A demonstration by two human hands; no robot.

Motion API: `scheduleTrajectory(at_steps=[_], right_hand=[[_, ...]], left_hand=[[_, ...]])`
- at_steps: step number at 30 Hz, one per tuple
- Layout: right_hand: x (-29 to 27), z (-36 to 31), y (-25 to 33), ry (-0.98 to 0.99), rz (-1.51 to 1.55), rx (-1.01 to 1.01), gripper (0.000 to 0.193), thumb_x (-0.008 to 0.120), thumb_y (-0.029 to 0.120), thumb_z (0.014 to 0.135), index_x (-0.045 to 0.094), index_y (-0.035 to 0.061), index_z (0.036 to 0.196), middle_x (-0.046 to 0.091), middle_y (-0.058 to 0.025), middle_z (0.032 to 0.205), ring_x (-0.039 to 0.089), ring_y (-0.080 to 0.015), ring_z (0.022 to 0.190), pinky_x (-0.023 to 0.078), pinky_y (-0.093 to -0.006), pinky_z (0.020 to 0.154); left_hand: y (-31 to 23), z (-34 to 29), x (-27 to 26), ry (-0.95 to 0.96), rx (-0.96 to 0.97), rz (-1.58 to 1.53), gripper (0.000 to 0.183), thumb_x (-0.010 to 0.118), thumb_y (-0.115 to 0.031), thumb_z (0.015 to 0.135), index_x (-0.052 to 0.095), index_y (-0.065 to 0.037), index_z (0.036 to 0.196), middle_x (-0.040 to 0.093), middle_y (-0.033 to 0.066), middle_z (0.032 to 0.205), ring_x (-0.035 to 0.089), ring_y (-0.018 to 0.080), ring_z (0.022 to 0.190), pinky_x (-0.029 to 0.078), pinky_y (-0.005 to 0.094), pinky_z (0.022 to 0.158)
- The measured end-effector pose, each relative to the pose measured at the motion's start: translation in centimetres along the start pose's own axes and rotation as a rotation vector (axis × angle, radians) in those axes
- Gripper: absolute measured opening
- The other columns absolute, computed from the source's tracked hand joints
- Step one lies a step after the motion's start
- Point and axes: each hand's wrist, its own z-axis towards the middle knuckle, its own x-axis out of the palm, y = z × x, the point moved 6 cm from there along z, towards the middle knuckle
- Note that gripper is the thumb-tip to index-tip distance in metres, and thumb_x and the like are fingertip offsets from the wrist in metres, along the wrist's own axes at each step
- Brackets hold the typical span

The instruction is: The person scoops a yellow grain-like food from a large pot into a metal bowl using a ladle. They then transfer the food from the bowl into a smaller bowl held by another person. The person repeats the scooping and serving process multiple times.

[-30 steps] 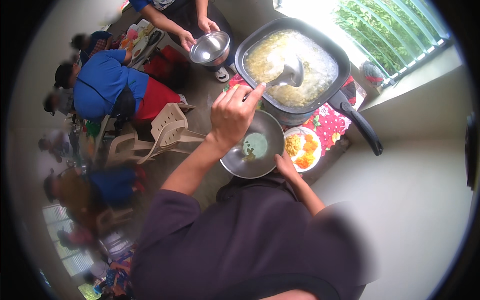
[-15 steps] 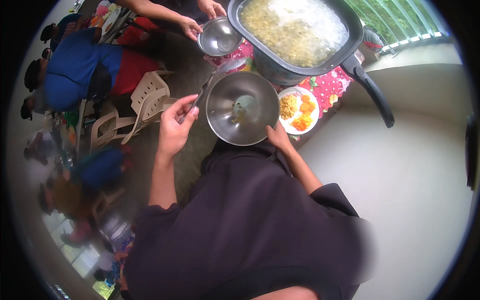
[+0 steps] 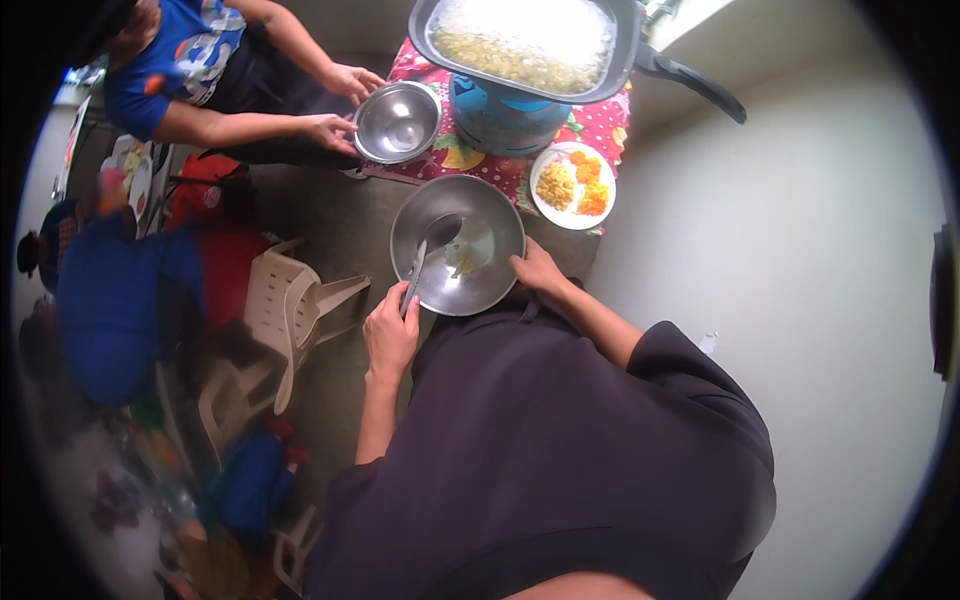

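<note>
My left hand is closed round the handle of a metal spoon, whose head dips inside a steel mixing bowl. A small pool of pale liquid with some yellowish bits lies at the bottom of this bowl. Gripping the bowl's right rim is my right hand, which keeps it in front of my body by the table's near edge. Beyond it, another person's two hands hold a smaller steel bowl at the table's left edge.
A deep rectangular pan of bubbling pale liquid rests above a blue round base, its long black handle jutting right. A white plate of chopped yellow and orange food sits on the red tablecloth. Beige plastic chairs stand left; a wall rises right.
The spoon has gone from above the bowl's left rim down into the bowl. My view has shifted, so the pan sits higher and the other person shows more.
</note>
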Motion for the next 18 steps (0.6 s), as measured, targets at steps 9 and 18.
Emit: scheduleTrajectory(at_steps=[9, 18], right_hand=[[-6.7, -7.0, -7.9, -0.432, 0.512, 0.282, 0.019, 0.054, 0.012, 0.091, 0.063, -0.0049, 0.091, 0.062, -0.0067, 0.079, 0.059, -0.0163, 0.059, 0.055, -0.0324, 0.05], [-19.4, 5.5, -14.2, -0.815, 0.766, 0.242, 0.021, 0.059, 0.017, 0.094, 0.064, -0.0026, 0.087, 0.065, -0.0078, 0.078, 0.063, -0.0181, 0.063, 0.053, -0.0305, 0.051]], left_hand=[[-0.3, 4.4, 5.1, 0.36, 0.143, -0.399, 0.024, 0.061, -0.019, 0.1, 0.068, 0.001, 0.112, 0.059, 0.0053, 0.067, 0.05, 0.0114, 0.061, 0.042, 0.0309, 0.058], [-4.8, 4.5, 9.6, 0.483, 0.084, -0.491, 0.021, 0.061, -0.015, 0.101, 0.067, 0.003, 0.111, 0.058, -0.0009, 0.071, 0.046, 0.0052, 0.064, 0.04, 0.0253, 0.058]])
